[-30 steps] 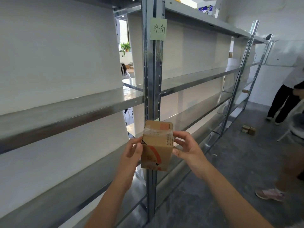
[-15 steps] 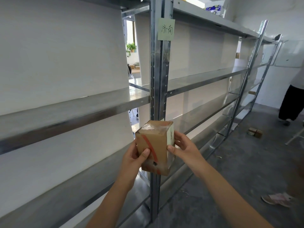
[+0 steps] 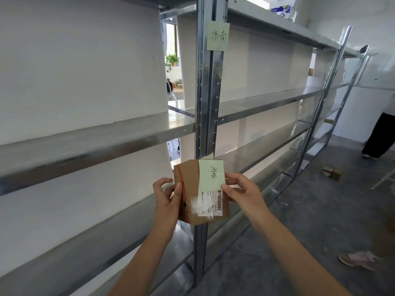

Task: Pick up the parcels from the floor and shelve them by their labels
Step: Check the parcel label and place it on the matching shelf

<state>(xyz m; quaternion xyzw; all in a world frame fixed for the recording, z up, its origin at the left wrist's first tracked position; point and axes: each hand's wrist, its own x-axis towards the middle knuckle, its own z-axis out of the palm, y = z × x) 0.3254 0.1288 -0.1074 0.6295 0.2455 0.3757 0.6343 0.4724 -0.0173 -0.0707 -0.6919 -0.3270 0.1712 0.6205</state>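
Both hands, left [image 3: 168, 195] and right [image 3: 241, 193], are pinching the box [image 3: 201, 191] by its side edges with fingertips, before the post [image 3: 208, 103]. Its note [image 3: 210, 175] is lying sideways; misreading against the tag [image 3: 218, 35] above risks misshelving.

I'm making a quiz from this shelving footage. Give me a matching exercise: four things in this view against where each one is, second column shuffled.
Things:
1. cardboard parcel
2. green note with handwriting
3. small boxes
4. potted plant

Places:
A. on the floor, far right
B. stuck high on the shelf upright
C. seen through the gap behind the shelves
D. held between the left hand and right hand

Pairs: 1-D, 2-B, 3-A, 4-C
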